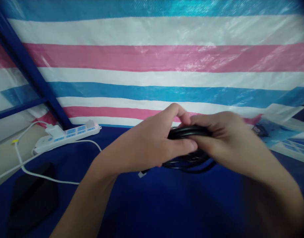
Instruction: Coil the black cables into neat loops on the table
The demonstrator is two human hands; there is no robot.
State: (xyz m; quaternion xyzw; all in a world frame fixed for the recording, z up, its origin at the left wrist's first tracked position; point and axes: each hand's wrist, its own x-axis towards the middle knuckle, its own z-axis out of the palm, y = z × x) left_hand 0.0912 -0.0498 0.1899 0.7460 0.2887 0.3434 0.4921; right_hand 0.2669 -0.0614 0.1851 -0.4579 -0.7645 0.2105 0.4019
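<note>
Both hands meet at the centre of the view, above the blue table cover (166, 205). Between them is a bundle of black cable (189, 132), gathered into loops whose long axis runs roughly left to right, level with the table edge.

The left hand (152, 145) is closed over the left end of the bundle, thumb pressed along the near side and fingers curled over the top. The right hand (221, 138) is closed over the right end, fingers wrapped around the upper strands. Neither hand is nearer than the other; the bundle is shared between the two grips, with only its middle exposed.

Lower loops of the cable hang beneath the hands and appear to touch the cover, though motion blur on the right side makes this uncertain. A small pale tag or connector (141, 174) shows just below the left wrist.

Well apart to the left lies a white power strip (67, 135) (one plug seated, indicator lit), its white lead (30, 168) trailing toward a dark flat object (32, 198). A striped tarpaulin (156, 56) forms the backdrop.
</note>
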